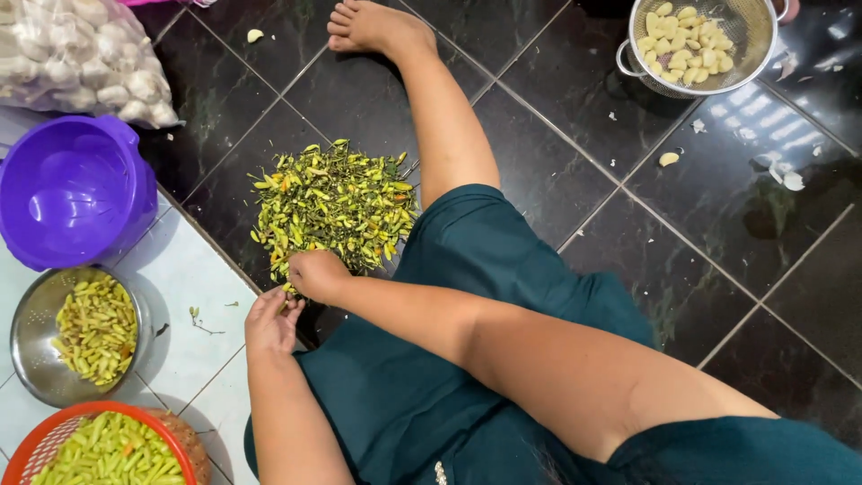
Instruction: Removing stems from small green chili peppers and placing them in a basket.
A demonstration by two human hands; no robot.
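Left hand (272, 321) sits nearest, fingers curled, probably pinching one small green chili, too small to confirm. Right hand (316, 275) just right of it, fist-closed at near edge of chili stem pile (334, 205); pile lies straight ahead of both.

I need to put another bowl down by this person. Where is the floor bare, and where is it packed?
Bare: the dark tiles right of the teal-clad leg, below the metal colander of peeled garlic, apart from a few scraps. Crowded: the left edge, with the purple plastic basket, steel bowl of green chillies and orange basket. Both hands work at the pile of chilli stems.
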